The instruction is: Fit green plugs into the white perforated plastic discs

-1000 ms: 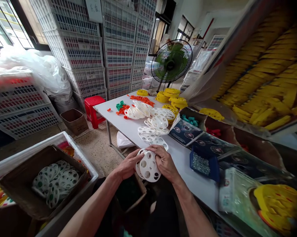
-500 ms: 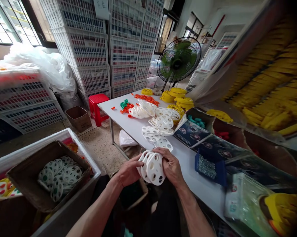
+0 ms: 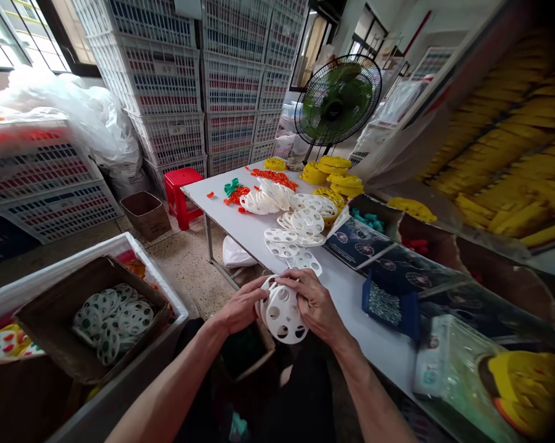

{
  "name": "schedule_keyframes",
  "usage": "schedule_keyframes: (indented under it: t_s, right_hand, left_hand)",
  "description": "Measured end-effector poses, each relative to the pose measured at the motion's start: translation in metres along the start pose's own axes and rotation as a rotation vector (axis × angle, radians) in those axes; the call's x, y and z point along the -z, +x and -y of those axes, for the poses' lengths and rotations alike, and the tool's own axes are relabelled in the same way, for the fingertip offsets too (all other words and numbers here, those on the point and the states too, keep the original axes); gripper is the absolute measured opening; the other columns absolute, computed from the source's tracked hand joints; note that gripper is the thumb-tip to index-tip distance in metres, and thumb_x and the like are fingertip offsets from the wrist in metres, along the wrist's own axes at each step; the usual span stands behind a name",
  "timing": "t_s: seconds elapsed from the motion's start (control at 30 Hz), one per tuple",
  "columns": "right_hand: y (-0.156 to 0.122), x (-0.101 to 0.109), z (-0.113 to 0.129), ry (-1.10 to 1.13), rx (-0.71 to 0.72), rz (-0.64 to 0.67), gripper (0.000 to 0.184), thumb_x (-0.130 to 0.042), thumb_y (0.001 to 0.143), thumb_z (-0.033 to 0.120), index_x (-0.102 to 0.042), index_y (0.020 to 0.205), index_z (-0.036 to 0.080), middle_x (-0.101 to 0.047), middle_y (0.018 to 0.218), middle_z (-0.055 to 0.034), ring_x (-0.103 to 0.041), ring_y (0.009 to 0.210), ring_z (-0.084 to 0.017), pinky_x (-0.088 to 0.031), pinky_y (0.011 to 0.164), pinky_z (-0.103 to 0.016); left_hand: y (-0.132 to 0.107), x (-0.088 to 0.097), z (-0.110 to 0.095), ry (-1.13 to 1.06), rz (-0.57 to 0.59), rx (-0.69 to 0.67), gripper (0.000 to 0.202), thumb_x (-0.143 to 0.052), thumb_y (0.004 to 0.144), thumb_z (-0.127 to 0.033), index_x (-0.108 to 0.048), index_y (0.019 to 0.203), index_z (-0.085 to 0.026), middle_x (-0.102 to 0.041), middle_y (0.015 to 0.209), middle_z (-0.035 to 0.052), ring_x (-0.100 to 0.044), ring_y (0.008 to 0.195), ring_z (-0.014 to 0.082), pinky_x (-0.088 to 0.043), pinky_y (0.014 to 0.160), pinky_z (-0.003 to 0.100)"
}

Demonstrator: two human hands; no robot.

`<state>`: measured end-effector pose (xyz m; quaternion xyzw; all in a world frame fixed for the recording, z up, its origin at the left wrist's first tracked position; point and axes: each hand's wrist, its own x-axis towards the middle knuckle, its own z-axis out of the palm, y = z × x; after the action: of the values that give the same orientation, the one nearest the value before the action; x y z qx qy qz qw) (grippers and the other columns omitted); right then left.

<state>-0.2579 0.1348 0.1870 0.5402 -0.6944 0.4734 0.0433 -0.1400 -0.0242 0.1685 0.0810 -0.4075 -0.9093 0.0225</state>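
Note:
A small stack of white plastic discs with round holes (image 3: 285,315) is gripped between my two hands, just off the table's near edge. My left hand (image 3: 244,303) closes on the stack's left side, partly behind it. My right hand (image 3: 315,303) wraps the right side, its fingers across the top of the front disc. The hands nearly meet at the upper rim. Beyond them, more white holed discs (image 3: 300,227) lie overlapping on the white table (image 3: 234,231). How many discs I hold cannot be made out.
Orange pieces (image 3: 277,178), green pieces (image 3: 232,187) and yellow round parts (image 3: 333,165) lie farther back. To the right stand a blue tray of screws (image 3: 386,306) and divided cardboard boxes (image 3: 367,246). A carton of holed discs (image 3: 88,351) sits at left; an open box (image 3: 259,368) is below my hands.
The discs in my hands, fanned apart before, now overlap more closely with one facing front. My right fingers have moved left over the top rim. The view has shifted slightly.

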Motion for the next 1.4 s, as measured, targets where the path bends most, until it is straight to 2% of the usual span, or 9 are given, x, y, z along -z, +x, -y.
schedule_keyframes:
  t_s: [0.27,0.43,0.53,0.63,0.77,0.87,1.0,1.1,1.4]
  right_hand:
    - [0.000,-0.008,-0.005,0.070,-0.123,-0.046,0.059,-0.040,0.079,0.002,-0.075,0.116,0.032,-0.070,0.119,-0.0025,-0.059,0.117,-0.023,-0.047,0.105,-0.042]
    - [0.001,-0.007,-0.001,0.323,-0.360,-0.053,0.055,-0.043,0.071,0.008,-0.078,0.109,0.028,-0.072,0.123,-0.0002,-0.059,0.125,-0.023,-0.043,0.110,-0.039]
    - [0.000,-0.007,-0.001,0.491,-0.549,-0.158,0.046,-0.048,0.071,0.015,-0.079,0.103,0.024,-0.075,0.117,-0.0025,-0.064,0.114,-0.025,-0.051,0.095,-0.036]
    - [-0.005,-0.004,-0.001,0.621,-0.696,-0.371,0.042,-0.055,0.070,0.020,-0.078,0.105,0.022,-0.076,0.109,-0.0044,-0.067,0.097,-0.024,-0.052,0.075,-0.030]
    - [-0.020,0.000,0.000,0.729,-0.877,-0.613,0.047,-0.059,0.064,0.021,-0.074,0.107,0.023,-0.075,0.091,-0.0004,-0.057,0.059,-0.014,-0.038,0.046,-0.023]
    - [-0.031,-0.002,0.002,0.767,-0.947,-0.520,0.041,-0.058,0.064,0.025,-0.074,0.102,0.022,-0.066,0.067,0.0026,-0.040,0.042,-0.010,-0.021,0.037,-0.023]
    - [-0.038,-0.008,0.007,0.701,-0.936,-0.376,0.034,-0.064,0.081,0.048,-0.069,0.105,0.024,-0.066,0.066,0.0008,-0.054,0.051,-0.017,-0.036,0.044,-0.026]
    - [-0.041,-0.012,0.009,0.634,-0.958,-0.373,0.039,-0.075,0.078,0.057,-0.066,0.099,0.025,-0.064,0.064,0.0023,-0.056,0.054,-0.018,-0.042,0.050,-0.027]
    - [-0.052,-0.019,-0.002,0.938,-1.034,-0.302,0.035,-0.087,0.069,0.050,-0.067,0.077,0.021,-0.066,0.067,0.0012,-0.058,0.059,-0.016,-0.048,0.055,-0.026]
  left_hand:
    - [-0.003,0.001,0.004,-0.018,0.020,-0.017,0.050,-0.081,0.080,-0.028,-0.069,0.128,-0.021,-0.072,0.123,0.0100,-0.064,0.105,0.0217,-0.043,0.096,0.033]
    - [-0.004,0.001,0.006,0.012,-0.057,-0.049,0.052,-0.080,0.080,-0.031,-0.067,0.130,-0.022,-0.071,0.125,0.0093,-0.063,0.103,0.0209,-0.044,0.093,0.031]
    - [-0.003,0.002,0.008,0.039,-0.112,-0.116,0.053,-0.080,0.081,-0.034,-0.066,0.131,-0.022,-0.070,0.127,0.0095,-0.063,0.106,0.0220,-0.044,0.095,0.031]
    - [-0.003,0.003,0.010,0.069,-0.149,-0.203,0.056,-0.080,0.080,-0.037,-0.065,0.132,-0.022,-0.070,0.127,0.0103,-0.063,0.111,0.0248,-0.045,0.097,0.033]
    - [-0.003,0.004,0.011,0.100,-0.200,-0.261,0.056,-0.079,0.081,-0.038,-0.064,0.133,-0.024,-0.072,0.119,0.0081,-0.063,0.112,0.0245,-0.045,0.097,0.032]
    - [-0.004,0.004,0.012,0.100,-0.215,-0.268,0.055,-0.079,0.080,-0.039,-0.065,0.131,-0.025,-0.072,0.120,0.0064,-0.063,0.112,0.0241,-0.046,0.097,0.032]
    - [-0.008,0.003,0.014,0.097,-0.220,-0.262,0.054,-0.080,0.078,-0.038,-0.066,0.129,-0.026,-0.070,0.124,0.0061,-0.063,0.110,0.0233,-0.046,0.097,0.032]
    - [-0.012,0.001,0.013,0.080,-0.211,-0.251,0.054,-0.081,0.079,-0.035,-0.065,0.130,-0.026,-0.070,0.122,0.0059,-0.063,0.106,0.0219,-0.047,0.093,0.030]
    - [-0.018,0.006,0.015,-0.098,-0.139,-0.070,0.057,-0.079,0.080,-0.030,-0.062,0.135,-0.025,-0.071,0.124,0.0092,-0.066,0.100,0.0222,-0.050,0.087,0.032]
